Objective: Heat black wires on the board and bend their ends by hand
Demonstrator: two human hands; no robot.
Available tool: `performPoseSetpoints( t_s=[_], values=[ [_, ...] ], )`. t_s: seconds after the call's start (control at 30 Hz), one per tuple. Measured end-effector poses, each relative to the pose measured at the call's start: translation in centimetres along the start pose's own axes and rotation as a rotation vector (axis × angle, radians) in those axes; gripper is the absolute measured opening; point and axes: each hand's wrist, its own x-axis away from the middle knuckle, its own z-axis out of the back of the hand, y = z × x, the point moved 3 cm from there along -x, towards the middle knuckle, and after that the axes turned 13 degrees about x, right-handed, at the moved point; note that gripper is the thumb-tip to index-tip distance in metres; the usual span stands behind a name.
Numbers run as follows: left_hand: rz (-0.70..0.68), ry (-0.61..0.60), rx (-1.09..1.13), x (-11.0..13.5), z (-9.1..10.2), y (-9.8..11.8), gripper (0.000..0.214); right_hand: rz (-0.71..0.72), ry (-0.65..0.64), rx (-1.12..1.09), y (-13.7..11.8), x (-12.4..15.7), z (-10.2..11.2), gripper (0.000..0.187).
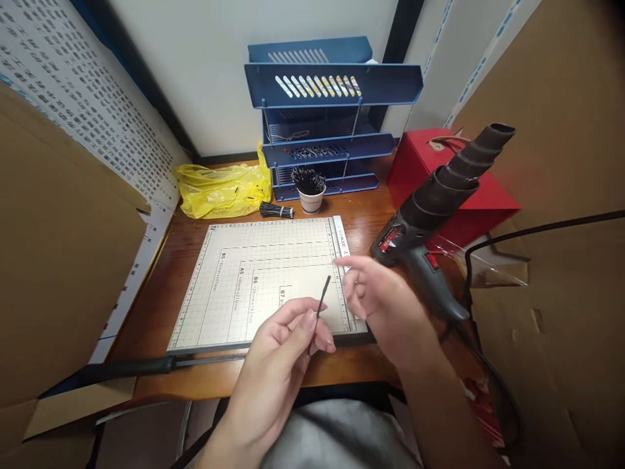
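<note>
My left hand pinches a thin black stick-like piece between thumb and fingers, holding it upright over the near edge of the white gridded cutting mat. My right hand hovers just to the right of the piece, fingers loosely spread and holding nothing. A grey heat gun stands on the desk right behind my right hand, with its dark stepped nozzle pointing up and to the right.
A paper cup of black pieces and a loose black bundle lie behind the mat. A blue tiered tray, a yellow bag, a red box and cardboard walls surround the desk. A black cable runs right.
</note>
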Motion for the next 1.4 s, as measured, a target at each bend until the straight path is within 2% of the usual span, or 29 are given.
performPoseSetpoints(
  t_s=[0.07, 0.13, 0.23, 0.37, 0.47, 0.53, 0.7, 0.93, 1.1, 1.23, 1.33, 1.4],
  values=[
    [-0.015, -0.026, -0.016, 0.3, 0.0, -0.1, 0.024, 0.099, -0.057, 0.218, -0.3, 1.9, -1.7, 0.029],
    [-0.033, -0.045, -0.041, 0.5, 0.1, -0.3, 0.025, 0.227, -0.041, 0.325, -1.0, 3.2, -2.6, 0.014],
    [-0.044, -0.052, -0.057, 0.6, 0.4, -0.6, 0.029, 0.363, -0.027, 0.425, -2.0, 4.1, -3.2, 0.012],
    [-0.035, -0.076, -0.026, 1.0, 0.9, -0.9, 0.035, 0.417, -0.032, 0.499, -2.8, 4.5, -3.3, 0.019],
    [-0.026, -0.1, 0.02, 1.2, 1.2, -0.9, 0.034, 0.384, -0.032, 0.5, -2.9, 4.7, -3.5, 0.016],
    [-0.026, -0.103, 0.055, 1.3, 1.3, -0.9, 0.027, 0.301, -0.037, 0.465, -2.6, 4.6, -3.7, 0.016],
    [-0.008, -0.072, 0.161, 1.6, 1.4, -0.7, 0.018, 0.116, 0.0, 0.36, -1.9, 4.4, -3.9, 0.04],
    [-0.011, -0.087, 0.139, 1.7, 1.4, -0.8, 0.021, -0.037, 0.01, 0.243, -1.9, 4.3, -4.5, 0.049],
    [-0.091, -0.003, -0.159, 1.9, 2.1, -0.4, 0.033, -0.076, 0.091, 0.189, -1.3, 3.3, -3.9, 0.057],
    [-0.177, 0.158, -0.378, 2.3, 2.4, 0.0, 0.035, -0.067, 0.188, 0.154, -0.4, 2.3, -3.1, 0.062],
    [-0.27, 0.234, -0.51, 1.3, 2.9, 1.6, 0.032, -0.089, 0.193, 0.167, 0.7, 1.7, -2.6, 0.071],
    [-0.379, 0.239, -0.638, -0.3, 3.1, 3.7, 0.029, -0.08, 0.216, 0.194, 1.3, 1.6, -2.0, 0.076]
  ],
)
